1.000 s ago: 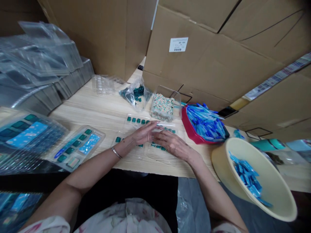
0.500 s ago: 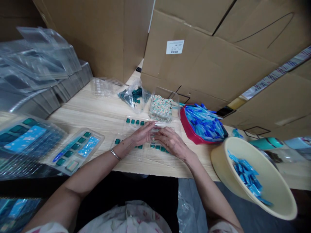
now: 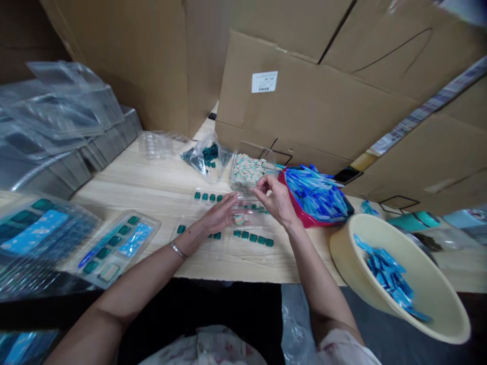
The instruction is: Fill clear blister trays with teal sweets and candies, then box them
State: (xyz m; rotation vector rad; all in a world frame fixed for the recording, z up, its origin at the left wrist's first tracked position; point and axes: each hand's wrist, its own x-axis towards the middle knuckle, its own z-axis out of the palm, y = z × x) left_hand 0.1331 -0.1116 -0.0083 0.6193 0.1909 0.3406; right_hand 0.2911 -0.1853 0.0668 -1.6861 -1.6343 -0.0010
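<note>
**Two hands at work over clear trays of teal tiles on the desk**

In the head view, the left hand (image 3: 219,214) sits just left of centre, spread and fairly flat, its fingers reaching right over a clear blister tray (image 3: 249,238) set with rows of small teal tiles (image 3: 253,239). A metal bangle (image 3: 178,250) circles the left wrist. The right hand (image 3: 274,198) is raised higher, its fingertips drawn together against the thumb in a pinch, just beside a clear plastic tub (image 3: 251,170) of cream-and-teal pieces. Whatever lies in the pinch is hidden, so I cannot tell what it is.

The tray lies on a pale wood-grain desk (image 3: 133,203), between the two forearms, with a small pale square piece (image 3: 239,219) in it near the left fingertips. Up from the tub, to its left, a clear plastic bag (image 3: 207,157) holds dark teal tiles. To the right stands a red tray (image 3: 314,195) heaped with blue sticks, and lower right a tilted cream basin (image 3: 426,289) holds more blue pieces — its rim hangs past the desk edge.

At the left edge lie filled blister packs (image 3: 114,248) with teal tiles and blue strips; upper left, empty clear trays (image 3: 57,116) are stacked. Cardboard boxes (image 3: 304,101) fill the top of the frame.
</note>
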